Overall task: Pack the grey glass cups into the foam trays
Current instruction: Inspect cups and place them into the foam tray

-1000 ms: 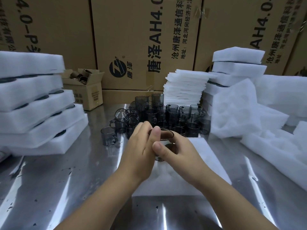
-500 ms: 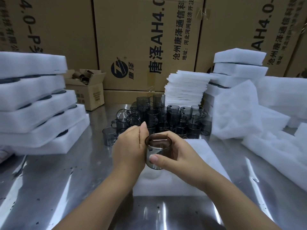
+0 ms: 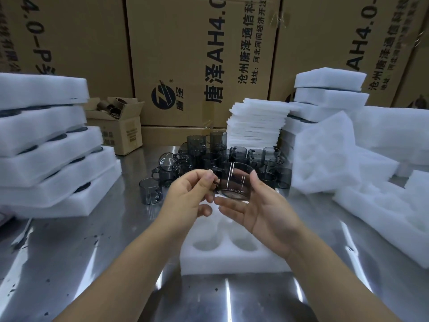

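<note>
Print on big boxes (image 3: 197, 54): "唐泽AH4." in large black characters running up the side, cut off by the top edge. Beside it "沧州唐泽通信科" and a smaller address line starting "地址:河北河间经济开". Round black logo low on the middle box.
Print on small carton (image 3: 120, 129): dark block of text on the front, too small to read.
Cup (image 3: 236, 182): smoky grey glass, smooth and straight-walled, with a side handle. Held tilted in the air above the far end of the foam tray, in front of the loose cups.
Left hand (image 3: 188, 196): thumb and forefinger pinching the cup's handle.
Right hand (image 3: 264, 212): palm turned inward, fingers nearly straight and spread. Thumb under the cup's base, index tip at its right wall, not clamped round it.
Foam tray (image 3: 209, 263): soft white grainy block, flat on the table. Two round pockets showing, far end hidden behind the hands.
Loose cups (image 3: 220, 154): same grey glass, crowded at mid-table, some upright and some on their sides.
Single cup (image 3: 149, 190): upright, just left of the crowd.
Table (image 3: 69, 263): glossy steel with dark specks. Wide strip of it showing between the tray and the left stack.
Left edge: filled trays (image 3: 46, 147) stacked and slightly askew, dark rims between the layers.
Right edge: loose foam (image 3: 325, 156) heaped with pockets facing out, foam blocks (image 3: 329, 89) stacked behind.
Rear middle: thin foam sheets (image 3: 255, 124) piled neatly against the boxes.
</note>
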